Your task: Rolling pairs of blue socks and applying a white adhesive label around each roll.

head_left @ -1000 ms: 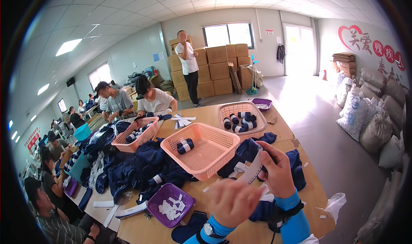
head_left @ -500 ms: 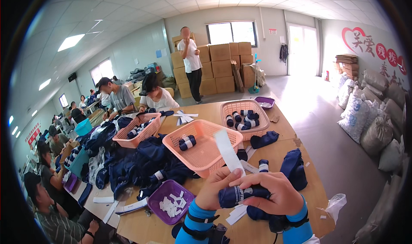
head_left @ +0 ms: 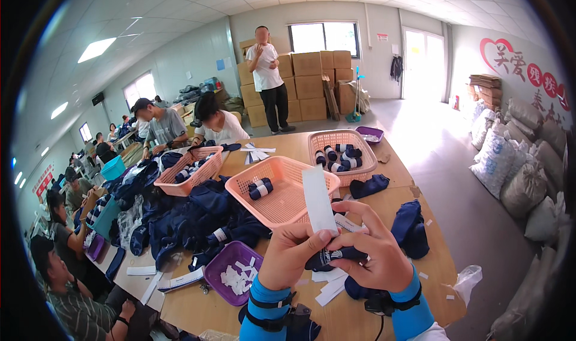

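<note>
Between thumb and fingers, my left hand (head_left: 291, 251) pinches a white paper strip (head_left: 318, 198) that stands upright above it. My right hand (head_left: 378, 251) is closed on a rolled navy cloth bundle (head_left: 335, 259) with pale print, its fingertips close to the strip's lower end. Both hands nearly touch and cover much of the bundle. Just beyond them, a peach basket (head_left: 288, 212) holds navy rolls (head_left: 260, 188) with white bands. Loose white strips (head_left: 330, 286) lie on the table under my hands.
At the left is a purple tray (head_left: 225, 288) of paper pieces beside heaped navy cloth (head_left: 198, 221). Two more peach baskets (head_left: 343, 178) (head_left: 189, 174) contain banded rolls. Folded navy cloth (head_left: 410, 230) lies at the right. Co-workers (head_left: 159, 125) sit at the left; one person (head_left: 267, 71) stands beyond.
The strip has turned more upright. My right hand's fingers have lifted and moved toward the strip, and the bundle is now more hidden behind both hands.
</note>
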A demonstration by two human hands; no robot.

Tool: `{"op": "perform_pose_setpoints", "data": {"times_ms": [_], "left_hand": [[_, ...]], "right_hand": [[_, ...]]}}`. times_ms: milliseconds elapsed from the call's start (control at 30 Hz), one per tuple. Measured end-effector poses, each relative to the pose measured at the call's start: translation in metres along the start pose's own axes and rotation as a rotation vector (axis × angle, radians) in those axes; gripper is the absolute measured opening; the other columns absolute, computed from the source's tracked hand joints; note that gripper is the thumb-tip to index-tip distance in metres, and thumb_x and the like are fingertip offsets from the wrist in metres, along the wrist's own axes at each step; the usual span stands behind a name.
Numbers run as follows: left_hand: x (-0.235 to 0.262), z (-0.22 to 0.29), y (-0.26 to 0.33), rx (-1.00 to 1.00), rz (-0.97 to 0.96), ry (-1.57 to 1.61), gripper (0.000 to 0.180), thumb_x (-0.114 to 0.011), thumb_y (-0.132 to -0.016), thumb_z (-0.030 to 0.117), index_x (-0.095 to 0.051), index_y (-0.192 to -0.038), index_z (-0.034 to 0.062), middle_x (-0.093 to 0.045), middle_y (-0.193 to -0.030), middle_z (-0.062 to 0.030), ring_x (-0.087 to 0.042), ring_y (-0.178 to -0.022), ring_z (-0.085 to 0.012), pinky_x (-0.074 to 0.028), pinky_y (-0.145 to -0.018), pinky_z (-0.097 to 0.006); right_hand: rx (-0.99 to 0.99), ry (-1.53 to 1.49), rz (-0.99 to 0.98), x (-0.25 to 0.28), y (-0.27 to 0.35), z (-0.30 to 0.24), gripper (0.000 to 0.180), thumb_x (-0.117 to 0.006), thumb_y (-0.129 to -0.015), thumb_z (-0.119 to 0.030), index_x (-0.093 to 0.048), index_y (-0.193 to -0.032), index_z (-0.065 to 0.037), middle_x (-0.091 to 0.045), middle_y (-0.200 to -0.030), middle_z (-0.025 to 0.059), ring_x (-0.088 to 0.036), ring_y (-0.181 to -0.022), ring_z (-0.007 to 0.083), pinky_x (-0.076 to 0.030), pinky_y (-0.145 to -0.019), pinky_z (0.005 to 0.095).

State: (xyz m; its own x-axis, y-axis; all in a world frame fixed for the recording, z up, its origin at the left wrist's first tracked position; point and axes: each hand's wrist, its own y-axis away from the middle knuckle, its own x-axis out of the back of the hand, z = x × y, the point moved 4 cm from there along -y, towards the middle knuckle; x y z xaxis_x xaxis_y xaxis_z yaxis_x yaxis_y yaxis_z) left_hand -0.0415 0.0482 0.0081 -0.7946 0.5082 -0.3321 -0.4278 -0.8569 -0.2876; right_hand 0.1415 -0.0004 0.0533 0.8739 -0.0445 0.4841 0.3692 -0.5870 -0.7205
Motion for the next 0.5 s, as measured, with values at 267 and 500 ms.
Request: {"op": "perform_pose_setpoints", "data": {"times_ms": [267, 500], "left_hand": [[-0.014, 0.007, -0.002, -0.232, -0.172, -0.085, 0.045, -0.081, -0.098, 0.013, -0.068, -0.135, -0.0083, -0.074, -0.132, -0.0154, -0.072, -0.116, -0.0192, -0.057, -0.103, -0.032], [-0.02, 0.011, 0.003, -0.148, -0.097, -0.366, 0.047, -0.083, -0.091, -0.002, -0.068, -0.136, -0.0058, -0.073, -0.13, -0.0102, -0.069, -0.115, -0.0137, -0.055, -0.102, -0.03]], "right_hand": [[0.058, 0.076, 0.119, 0.01, 0.0, 0.009, 0.03, -0.089, -0.084, -0.01, -0.077, -0.111, -0.006, -0.057, -0.146, 0.0208, -0.067, -0.122, 0.0388, -0.056, -0.098, 0.0445], [0.141, -0.04, 0.161, 0.009, 0.002, 0.022, 0.028, -0.084, -0.088, -0.01, -0.074, -0.114, -0.007, -0.061, -0.137, 0.0195, -0.068, -0.112, 0.0361, -0.055, -0.094, 0.0426]]}}
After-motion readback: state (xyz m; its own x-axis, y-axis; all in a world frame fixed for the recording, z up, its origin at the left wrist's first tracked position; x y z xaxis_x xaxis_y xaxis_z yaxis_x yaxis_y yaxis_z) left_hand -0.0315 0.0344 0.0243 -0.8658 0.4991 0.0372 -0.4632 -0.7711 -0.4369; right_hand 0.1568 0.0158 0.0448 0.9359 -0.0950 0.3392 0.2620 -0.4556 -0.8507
